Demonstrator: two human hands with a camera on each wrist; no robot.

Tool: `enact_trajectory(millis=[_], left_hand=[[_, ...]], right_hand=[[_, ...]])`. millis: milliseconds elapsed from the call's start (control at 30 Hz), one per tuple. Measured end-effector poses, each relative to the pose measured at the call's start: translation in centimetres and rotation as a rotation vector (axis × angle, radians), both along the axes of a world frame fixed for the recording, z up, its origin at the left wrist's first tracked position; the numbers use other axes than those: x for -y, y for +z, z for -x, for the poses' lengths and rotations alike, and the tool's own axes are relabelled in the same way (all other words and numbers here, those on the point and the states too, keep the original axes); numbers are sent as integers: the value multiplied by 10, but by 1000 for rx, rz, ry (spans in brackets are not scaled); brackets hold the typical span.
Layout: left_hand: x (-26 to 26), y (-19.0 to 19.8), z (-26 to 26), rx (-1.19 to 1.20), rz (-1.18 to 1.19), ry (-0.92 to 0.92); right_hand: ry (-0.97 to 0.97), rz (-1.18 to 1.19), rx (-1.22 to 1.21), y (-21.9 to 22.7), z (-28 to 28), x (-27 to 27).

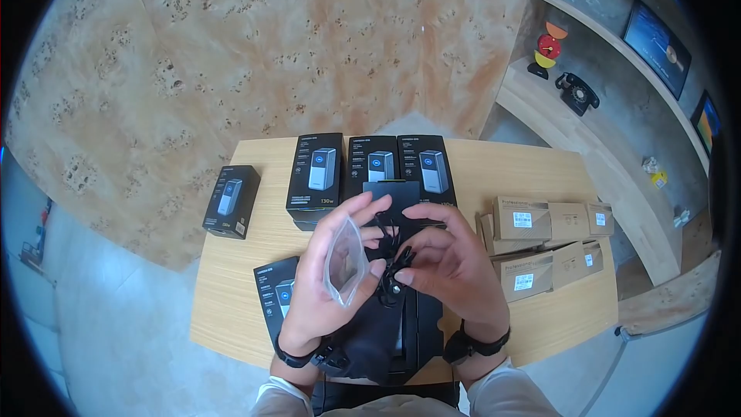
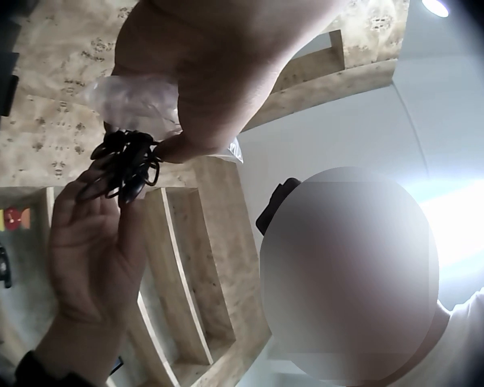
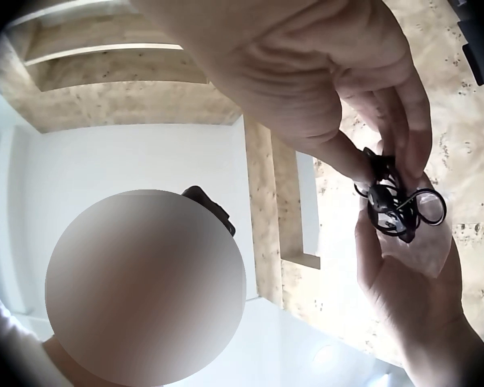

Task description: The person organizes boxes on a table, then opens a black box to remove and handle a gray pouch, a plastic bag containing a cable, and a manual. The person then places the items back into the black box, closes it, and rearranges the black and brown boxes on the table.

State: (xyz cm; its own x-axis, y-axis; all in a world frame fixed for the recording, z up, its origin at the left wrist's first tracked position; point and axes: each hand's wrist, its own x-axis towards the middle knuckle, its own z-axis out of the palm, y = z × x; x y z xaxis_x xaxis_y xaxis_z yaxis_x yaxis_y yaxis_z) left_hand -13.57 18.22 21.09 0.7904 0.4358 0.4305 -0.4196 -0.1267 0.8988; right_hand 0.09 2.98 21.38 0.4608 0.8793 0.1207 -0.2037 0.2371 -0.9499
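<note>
Both hands are raised over the table, around a bundled black cable [image 1: 394, 266]. My right hand [image 1: 463, 274] pinches the bundle between thumb and fingers. A small clear plastic bag [image 1: 346, 266], its mouth spread, is held in my left hand [image 1: 311, 289], whose thumb reaches to the cable. Loops of the cable [image 3: 395, 205] stick out beside the bag [image 3: 427, 250] in the right wrist view. Below the hands lies an open black box [image 1: 427, 332], partly hidden by the forearms and a dark soft item [image 1: 355, 347].
Black printed boxes [image 1: 315, 174] stand along the table's back, with one box [image 1: 230, 202] at the far left and another [image 1: 270, 293] near the left forearm. Brown cartons [image 1: 532, 274] lie stacked on the right. Curved shelves with a black telephone [image 1: 577, 94] rise beyond the wooden table [image 1: 478, 156].
</note>
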Motion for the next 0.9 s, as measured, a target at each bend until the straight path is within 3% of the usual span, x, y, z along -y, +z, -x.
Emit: enact_trajectory(millis=[367,533,667,733,900], left_hand=[[6,6,2,-65,-131,7],[4,5,2,-48,-149,-17],[-1,-3,-3,40,-277,29],[1,-2,-1,8,-124,64],[-6,-11,2,-62,-102,170]], right_hand=[[-30,-7,34,-11,-7,-3],[-69,43,349,-12,-11,-2],[-48,84,233,-8,-8,-1],[-79,47,169,-7,-6,-2],[-130,27,112,-6,-7,0]])
